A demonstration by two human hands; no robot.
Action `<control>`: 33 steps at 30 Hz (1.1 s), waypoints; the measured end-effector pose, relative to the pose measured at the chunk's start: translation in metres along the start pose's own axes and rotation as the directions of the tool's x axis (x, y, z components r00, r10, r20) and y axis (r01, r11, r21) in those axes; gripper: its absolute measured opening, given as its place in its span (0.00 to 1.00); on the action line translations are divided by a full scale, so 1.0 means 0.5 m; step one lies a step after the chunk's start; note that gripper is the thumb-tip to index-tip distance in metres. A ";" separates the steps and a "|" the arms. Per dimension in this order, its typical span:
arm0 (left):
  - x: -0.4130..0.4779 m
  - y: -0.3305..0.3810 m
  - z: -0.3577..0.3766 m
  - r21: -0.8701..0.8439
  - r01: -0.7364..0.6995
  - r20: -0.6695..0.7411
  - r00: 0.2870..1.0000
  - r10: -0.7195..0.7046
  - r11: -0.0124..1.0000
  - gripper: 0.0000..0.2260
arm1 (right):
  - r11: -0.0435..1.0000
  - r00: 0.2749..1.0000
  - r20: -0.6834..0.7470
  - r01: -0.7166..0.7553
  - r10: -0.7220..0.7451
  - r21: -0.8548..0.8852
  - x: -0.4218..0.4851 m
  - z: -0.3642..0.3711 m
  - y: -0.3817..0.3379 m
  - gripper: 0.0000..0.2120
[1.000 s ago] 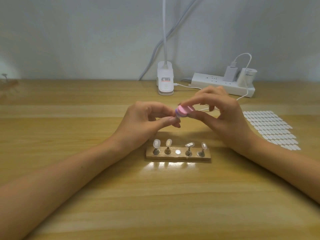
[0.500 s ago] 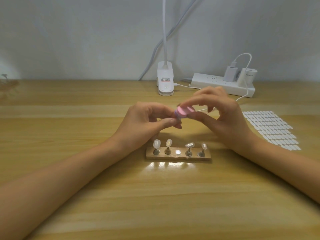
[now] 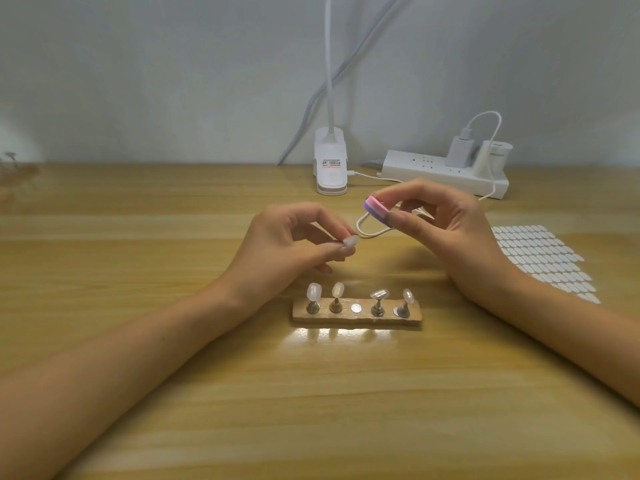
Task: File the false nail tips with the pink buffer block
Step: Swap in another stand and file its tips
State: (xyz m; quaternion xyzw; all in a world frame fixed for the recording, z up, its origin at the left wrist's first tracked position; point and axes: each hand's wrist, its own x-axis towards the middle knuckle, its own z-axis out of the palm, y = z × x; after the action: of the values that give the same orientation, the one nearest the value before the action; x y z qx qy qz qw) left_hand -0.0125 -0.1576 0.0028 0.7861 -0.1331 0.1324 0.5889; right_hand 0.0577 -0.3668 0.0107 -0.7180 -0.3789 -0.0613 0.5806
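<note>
filing step in hand, we judge, nothing touching
our left hand (image 3: 287, 244) pinches a translucent false nail tip (image 3: 350, 241) above the wooden table (image 3: 138, 209); our right hand (image 3: 446, 230) pinches the pink-and-purple foam buffer block (image 3: 375, 208) nearby. next: bring them together, lightly.

Both forearms are bare, skin uncovered from the wrists back to the frame's edge, one on each side of the wooden nail stand (image 3: 356, 315). The left hand (image 3: 287, 244), left of the stand, and the right hand (image 3: 446, 230), right of it, are bare too. Fingers are slim. The left thumbnail looks pale and trimmed short; the right thumbnail lies in shadow, its finish unclear.
</note>
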 end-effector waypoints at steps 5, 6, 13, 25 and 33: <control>0.001 -0.003 0.001 0.007 0.009 -0.017 1.000 -0.009 1.000 0.03 | 0.994 0.999 0.020 0.042 -0.040 -0.104 -0.004 0.002 0.000 0.10; 0.001 -0.004 0.001 0.012 0.011 -0.019 1.000 -0.010 1.000 0.03 | 0.986 0.998 0.024 0.060 -0.057 -0.153 -0.005 0.002 0.002 0.10; 0.002 -0.003 0.002 0.022 0.000 -0.022 1.000 0.001 1.000 0.04 | 0.909 0.963 0.073 0.269 -0.259 -0.318 -0.008 0.006 0.003 0.08; 0.004 -0.002 0.002 0.113 0.022 -0.056 0.998 -0.016 0.993 0.03 | 0.813 0.919 0.181 0.395 -0.352 -0.428 -0.015 0.024 -0.013 0.09; 0.005 -0.001 0.005 0.112 0.017 -0.042 0.999 -0.012 0.994 0.05 | 0.823 0.917 0.161 0.398 -0.364 -0.405 -0.016 0.023 -0.018 0.09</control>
State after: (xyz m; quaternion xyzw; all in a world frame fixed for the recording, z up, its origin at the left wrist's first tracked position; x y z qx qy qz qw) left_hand -0.0099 -0.1600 0.0025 0.8161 -0.1076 0.1517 0.5472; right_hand 0.0426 -0.3604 0.0098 -0.7395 -0.5137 -0.2302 0.3691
